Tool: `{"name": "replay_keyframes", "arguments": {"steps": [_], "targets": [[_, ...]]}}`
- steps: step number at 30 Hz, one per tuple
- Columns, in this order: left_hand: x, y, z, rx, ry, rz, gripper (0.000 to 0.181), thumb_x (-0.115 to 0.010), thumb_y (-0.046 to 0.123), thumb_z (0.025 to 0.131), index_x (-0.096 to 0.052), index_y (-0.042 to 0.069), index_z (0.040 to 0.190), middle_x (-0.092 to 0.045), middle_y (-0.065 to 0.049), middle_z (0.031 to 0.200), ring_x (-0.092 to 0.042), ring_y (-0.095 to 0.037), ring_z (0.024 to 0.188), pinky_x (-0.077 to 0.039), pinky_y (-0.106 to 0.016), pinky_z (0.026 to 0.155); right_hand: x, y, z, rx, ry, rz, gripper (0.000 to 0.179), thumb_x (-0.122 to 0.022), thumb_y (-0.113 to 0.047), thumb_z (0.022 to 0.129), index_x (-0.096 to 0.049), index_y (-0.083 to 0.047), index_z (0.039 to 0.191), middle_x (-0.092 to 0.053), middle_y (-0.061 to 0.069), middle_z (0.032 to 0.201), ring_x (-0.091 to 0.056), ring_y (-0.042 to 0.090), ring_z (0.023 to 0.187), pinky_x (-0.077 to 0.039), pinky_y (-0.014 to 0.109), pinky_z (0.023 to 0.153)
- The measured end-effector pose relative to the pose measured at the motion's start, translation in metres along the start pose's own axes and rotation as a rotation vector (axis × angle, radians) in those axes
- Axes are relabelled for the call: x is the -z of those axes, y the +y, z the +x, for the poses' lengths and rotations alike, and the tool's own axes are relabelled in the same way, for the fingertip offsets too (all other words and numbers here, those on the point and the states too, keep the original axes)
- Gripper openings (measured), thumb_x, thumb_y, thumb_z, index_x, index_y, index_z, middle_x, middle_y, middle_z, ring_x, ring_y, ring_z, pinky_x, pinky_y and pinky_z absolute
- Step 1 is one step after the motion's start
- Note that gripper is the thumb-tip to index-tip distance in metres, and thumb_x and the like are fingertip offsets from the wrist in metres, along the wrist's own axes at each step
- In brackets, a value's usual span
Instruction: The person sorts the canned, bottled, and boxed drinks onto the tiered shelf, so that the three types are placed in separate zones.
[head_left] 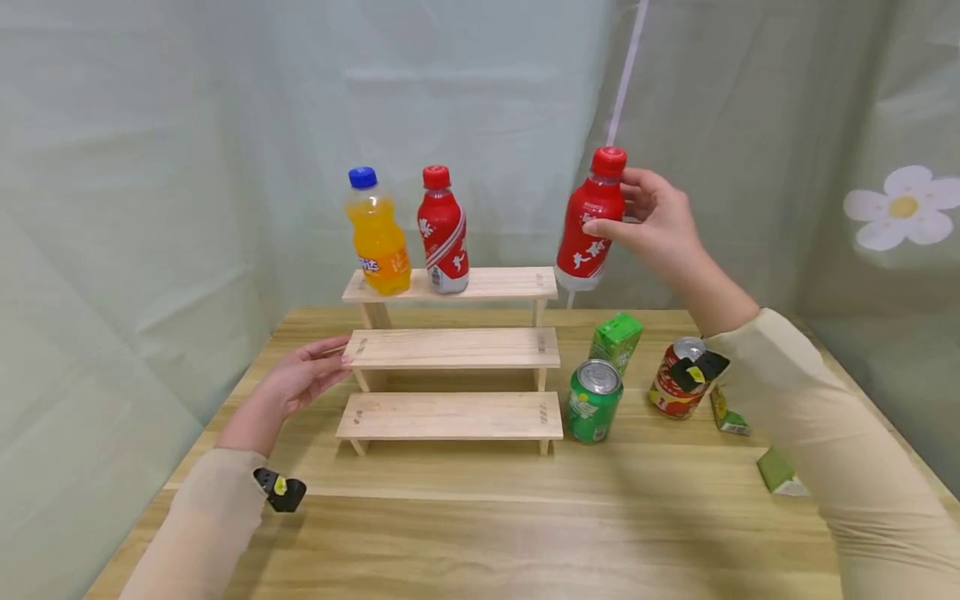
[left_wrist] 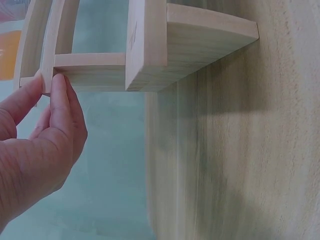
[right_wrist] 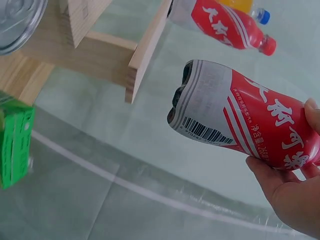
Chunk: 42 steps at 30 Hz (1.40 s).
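My right hand (head_left: 652, 218) grips a red cola bottle (head_left: 587, 237) with a red cap, held off the right end of the top shelf. In the right wrist view its barcode and base face the shelf, with a gap between. On the top shelf of the wooden three-step rack (head_left: 453, 348) stand an orange soda bottle (head_left: 381, 242) with a blue cap and another red cola bottle (head_left: 446, 237). My left hand (head_left: 300, 375) pinches the left end of the middle shelf between thumb and fingers, as the left wrist view (left_wrist: 55, 132) of that hand shows.
Right of the rack stand a green can (head_left: 594, 408) and a green drink carton (head_left: 617, 340). Farther right are a red can (head_left: 673, 392), partly behind the wrist camera, and small green cartons (head_left: 780, 473) by the right sleeve. A pale curtain (head_left: 487, 100) hangs behind the wooden table (head_left: 450, 542).
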<state>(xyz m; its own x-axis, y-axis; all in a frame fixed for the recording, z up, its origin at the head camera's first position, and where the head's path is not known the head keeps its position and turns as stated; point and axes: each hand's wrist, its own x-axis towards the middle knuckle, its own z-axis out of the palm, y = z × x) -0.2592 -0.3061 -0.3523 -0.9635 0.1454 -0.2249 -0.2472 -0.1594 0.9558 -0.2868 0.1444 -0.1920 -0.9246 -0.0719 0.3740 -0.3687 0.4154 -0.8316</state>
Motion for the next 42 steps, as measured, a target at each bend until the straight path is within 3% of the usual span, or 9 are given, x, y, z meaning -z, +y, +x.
{"name": "replay_keyframes", "arguments": {"steps": [4,9,23,29,31,33,36,42], "targets": [[0.002,-0.002,0.002,-0.003,0.0,0.024,0.048,-0.059,0.001,0.092,-0.047,0.01,0.138,-0.066,0.01,0.097,-0.067,-0.005,0.088,-0.053,-0.021,0.091,-0.011,-0.001,0.006,0.0,-0.018,0.021,0.061,-0.07,-0.019,0.087,-0.041,-0.011,0.14,-0.051,0.009,0.137,-0.053,0.024,0.117,-0.051,0.04,0.099],[0.0,-0.003,0.0,0.014,0.005,0.03,0.061,-0.057,0.0,0.093,-0.03,0.002,0.148,-0.064,0.01,0.096,-0.066,-0.005,0.087,-0.053,-0.022,0.091,-0.025,-0.002,0.012,0.007,-0.041,0.052,0.061,-0.07,-0.016,0.086,-0.041,-0.008,0.14,-0.051,0.011,0.137,-0.053,0.024,0.117,-0.051,0.041,0.1],[-0.002,-0.003,0.001,-0.034,-0.015,0.026,0.042,-0.064,0.002,0.089,-0.059,0.012,0.13,-0.062,0.009,0.099,-0.067,-0.006,0.088,-0.056,-0.02,0.084,-0.059,-0.003,0.029,0.017,-0.087,0.083,0.062,-0.072,-0.013,0.084,-0.043,-0.007,0.138,-0.052,0.011,0.135,-0.055,0.025,0.116,-0.052,0.039,0.098],[-0.005,-0.001,0.0,-0.011,0.011,0.048,0.054,-0.062,0.0,0.09,-0.045,0.006,0.14,-0.064,0.01,0.096,-0.067,-0.005,0.086,-0.056,-0.02,0.085,-0.075,0.0,0.032,0.008,-0.108,0.089,0.062,-0.073,-0.013,0.084,-0.042,-0.008,0.138,-0.052,0.011,0.135,-0.055,0.025,0.115,-0.053,0.039,0.096],[-0.006,0.0,0.0,-0.004,0.006,0.021,0.045,-0.061,-0.002,0.09,-0.054,0.008,0.134,-0.066,0.009,0.093,-0.067,-0.005,0.084,-0.057,-0.02,0.083,-0.078,0.002,0.033,0.002,-0.112,0.091,0.063,-0.073,-0.012,0.084,-0.042,-0.008,0.138,-0.052,0.011,0.135,-0.055,0.026,0.116,-0.053,0.04,0.097],[-0.007,0.001,0.0,0.001,0.0,-0.005,0.033,-0.059,-0.004,0.09,-0.067,0.015,0.117,-0.068,0.008,0.091,-0.068,-0.006,0.082,-0.057,-0.018,0.079,-0.082,0.005,0.034,-0.003,-0.112,0.087,0.064,-0.073,-0.013,0.084,-0.042,-0.008,0.139,-0.052,0.011,0.136,-0.054,0.026,0.117,-0.052,0.041,0.097],[-0.006,0.0,0.0,0.005,-0.005,-0.031,0.029,-0.06,-0.005,0.09,-0.073,0.021,0.09,-0.069,0.006,0.089,-0.068,-0.006,0.081,-0.058,-0.018,0.078,-0.086,0.007,0.036,-0.012,-0.108,0.078,0.065,-0.073,-0.014,0.084,-0.041,-0.009,0.14,-0.051,0.01,0.138,-0.053,0.025,0.118,-0.052,0.04,0.098],[-0.002,-0.001,0.0,0.003,-0.011,-0.031,0.029,-0.06,-0.004,0.09,-0.073,0.022,0.094,-0.068,0.008,0.091,-0.067,-0.006,0.083,-0.057,-0.019,0.082,-0.093,0.006,0.042,-0.015,-0.101,0.077,0.065,-0.073,-0.016,0.084,-0.041,-0.01,0.141,-0.05,0.009,0.138,-0.053,0.024,0.117,-0.053,0.037,0.097]]}}
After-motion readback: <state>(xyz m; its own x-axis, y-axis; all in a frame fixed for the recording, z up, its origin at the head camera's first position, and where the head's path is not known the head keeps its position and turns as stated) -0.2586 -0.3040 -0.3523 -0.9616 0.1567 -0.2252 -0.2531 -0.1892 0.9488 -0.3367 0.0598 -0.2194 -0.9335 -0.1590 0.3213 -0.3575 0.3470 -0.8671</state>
